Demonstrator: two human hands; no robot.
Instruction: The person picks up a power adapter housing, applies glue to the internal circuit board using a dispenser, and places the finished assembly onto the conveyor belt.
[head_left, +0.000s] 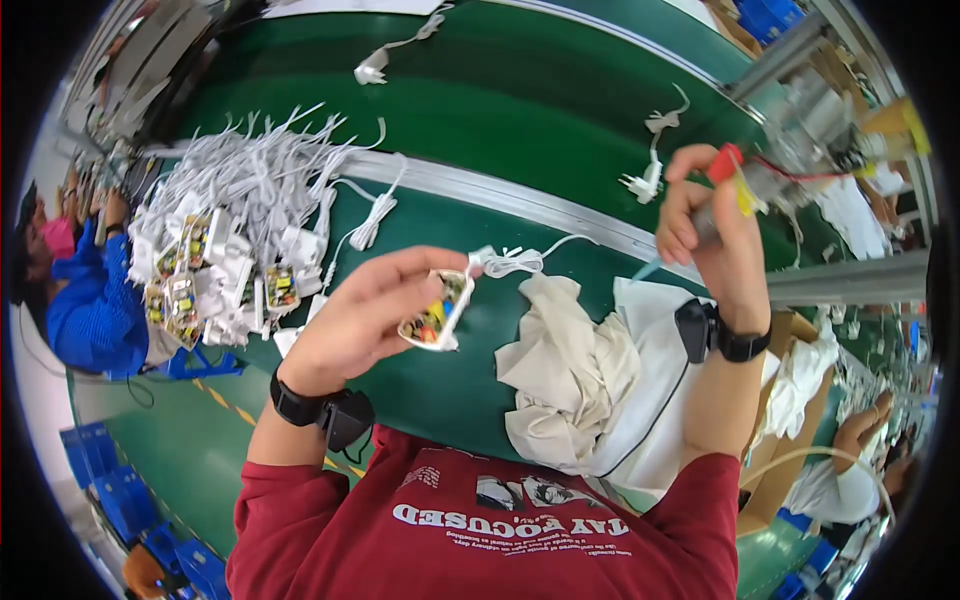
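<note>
My left hand (375, 305) is closed around an open white power adapter (437, 312). Its circuit board with colourful components faces up, and its bundled white cord (515, 262) trails off to the right over the green table. Up at the right, my right hand (728, 235) grips a syringe-like dispenser (706, 226) with a thin, pale blue tip (647, 270) that points down and left. The tip is well apart from the adapter. A red and yellow piece (724, 163) shows at the top of this hand; I cannot tell how it joins the dispenser.
A heap of white adapters (225, 265) with cords lies at the left. A crumpled beige cloth (565, 370) and white cloth (655, 330) lie in front of me. Beyond a metal rail (450, 180), a green belt (530, 110) carries plugs. People sit on both sides; a cardboard box (790, 430) stands right.
</note>
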